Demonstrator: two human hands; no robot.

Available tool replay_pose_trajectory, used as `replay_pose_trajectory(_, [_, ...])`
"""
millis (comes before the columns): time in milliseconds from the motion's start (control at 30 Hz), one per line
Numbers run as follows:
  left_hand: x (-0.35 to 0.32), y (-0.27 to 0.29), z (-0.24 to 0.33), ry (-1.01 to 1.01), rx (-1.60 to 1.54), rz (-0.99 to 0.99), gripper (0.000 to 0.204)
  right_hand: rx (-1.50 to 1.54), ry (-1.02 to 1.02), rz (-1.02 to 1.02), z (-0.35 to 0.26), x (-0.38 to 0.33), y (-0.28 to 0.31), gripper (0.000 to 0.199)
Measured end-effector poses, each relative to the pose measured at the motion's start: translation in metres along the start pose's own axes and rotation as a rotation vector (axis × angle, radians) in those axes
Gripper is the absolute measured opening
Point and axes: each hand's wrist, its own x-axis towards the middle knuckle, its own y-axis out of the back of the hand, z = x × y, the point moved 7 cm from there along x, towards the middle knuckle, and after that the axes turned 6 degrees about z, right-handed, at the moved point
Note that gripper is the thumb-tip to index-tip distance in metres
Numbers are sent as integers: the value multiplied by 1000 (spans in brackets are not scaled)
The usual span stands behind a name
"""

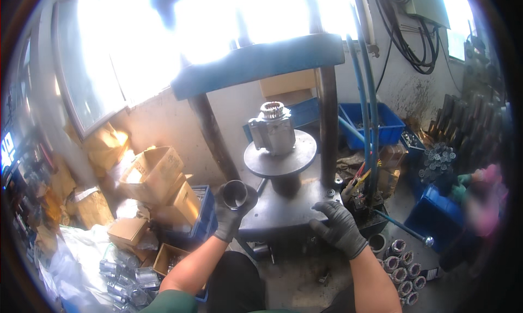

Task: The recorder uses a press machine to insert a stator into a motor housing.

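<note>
1. Two hands in dark grey knit-look gloves; forearms bare, green sleeve (173, 302) at near left.
2. Left hand (229, 217): grasping dark hollow cyl. (235, 195), mouth up, smooth round wall. Position: left of press base plate (278, 217), near side.
3. Right hand (340, 229): fingers loosely bent & spread, nothing seen in grip; at near right corner of base plate. Contact w/ plate: can't tell.
4. Cast metal housing (277, 137), dull grey, blocky w/ lugs, upright on round steel disc (256, 163), far side of base plate. Toothed ring (272, 110), shiny, on top of housing.
5. Press frame: blue crossbeam (261, 62), painted, scuffed; dark round posts left & right of disc.
6. Near right, floor: cluster of toothed metal rings (403, 272), upright cyl. shapes. Far right: blue plastic bin (381, 119), smooth walls.
7. Left: brown cardboard boxes (150, 176), creased, stacked. Near left: crumpled translucent plastic sheeting (81, 264) beside shiny metal parts (128, 286), heaped.
</note>
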Motion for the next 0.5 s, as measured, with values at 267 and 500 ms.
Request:
replay_pose_trajectory(267, [151, -81, 134, -92, -655, -19, 63, 55, -56, -74, 5, 2, -17, 45])
replay_pose_trajectory(500, [233, -180, 106, 66, -209, -97, 64, -3, -74, -162, 17, -9, -20, 45])
